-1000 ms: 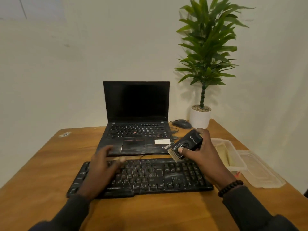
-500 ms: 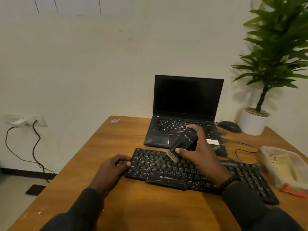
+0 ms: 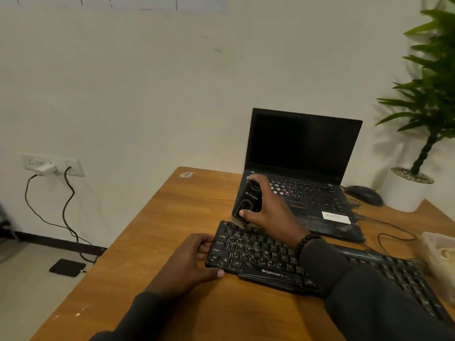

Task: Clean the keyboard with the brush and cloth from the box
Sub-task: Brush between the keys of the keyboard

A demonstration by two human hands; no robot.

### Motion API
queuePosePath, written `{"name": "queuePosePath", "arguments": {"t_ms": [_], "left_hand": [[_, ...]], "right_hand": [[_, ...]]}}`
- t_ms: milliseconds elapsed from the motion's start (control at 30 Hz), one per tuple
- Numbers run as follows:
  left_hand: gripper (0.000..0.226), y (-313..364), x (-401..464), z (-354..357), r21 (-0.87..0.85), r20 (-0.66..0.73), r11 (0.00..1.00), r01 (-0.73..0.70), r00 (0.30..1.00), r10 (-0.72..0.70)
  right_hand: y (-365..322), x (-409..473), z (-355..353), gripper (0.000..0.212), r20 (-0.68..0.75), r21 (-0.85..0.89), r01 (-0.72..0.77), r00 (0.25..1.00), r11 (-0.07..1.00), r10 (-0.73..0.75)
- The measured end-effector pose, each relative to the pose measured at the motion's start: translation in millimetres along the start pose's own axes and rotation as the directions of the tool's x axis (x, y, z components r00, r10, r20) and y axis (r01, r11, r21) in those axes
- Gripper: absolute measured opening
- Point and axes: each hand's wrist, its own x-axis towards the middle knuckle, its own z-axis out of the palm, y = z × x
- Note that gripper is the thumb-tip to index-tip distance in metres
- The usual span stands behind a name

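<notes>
A black keyboard (image 3: 258, 254) lies across the wooden table (image 3: 172, 217) in front of me. My right hand (image 3: 268, 212) grips a black brush (image 3: 247, 203) with pale bristles pointing down. The bristles touch the keyboard's far left corner. My left hand (image 3: 189, 262) holds the keyboard's left end, fingers curled over its edge and thumb at the front. My right sleeve hides the middle of the keyboard. A clear plastic box (image 3: 440, 249) with a yellowish cloth inside shows at the right edge.
An open black laptop (image 3: 305, 168) stands just behind the keyboard. A mouse (image 3: 364, 194) and a potted plant (image 3: 413, 183) sit at the back right, with a cable (image 3: 394, 233) trailing across the table. A wall socket (image 3: 51, 166) and cords are at the left.
My right hand has carried the brush left and down onto the keyboard's far left corner. My left hand has moved from the table onto the keyboard's left end. The view turned left.
</notes>
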Motion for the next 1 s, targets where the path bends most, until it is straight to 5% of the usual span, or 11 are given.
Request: {"name": "queuePosePath", "arguments": {"t_ms": [467, 667, 800, 1000], "left_hand": [[0.080, -6, 9, 5, 0.000, -0.122, 0.999, -0.053, 0.991, 0.052], [0.076, -5, 9, 6, -0.002, -0.128, 0.999, -0.052, 0.990, 0.051], [0.078, -7, 9, 6, -0.028, -0.130, 0.999, -0.045, 0.991, 0.041], [0.077, -6, 9, 7, -0.024, -0.134, 0.998, -0.053, 0.990, 0.049]], "right_hand": [[11, 19, 34, 0.076, 0.176, -0.291, 0.203, 0.972, 0.935, -0.157], [6, 11, 16, 0.069, 0.187, 0.023, 0.105, 0.977, 0.994, -0.107], [8, 25, 11, 0.074, 0.062, -0.119, 0.091, 0.994, 0.989, -0.084], [9, 7, 32, 0.073, 0.177, -0.291, 0.193, 0.973, 0.937, -0.146]]}}
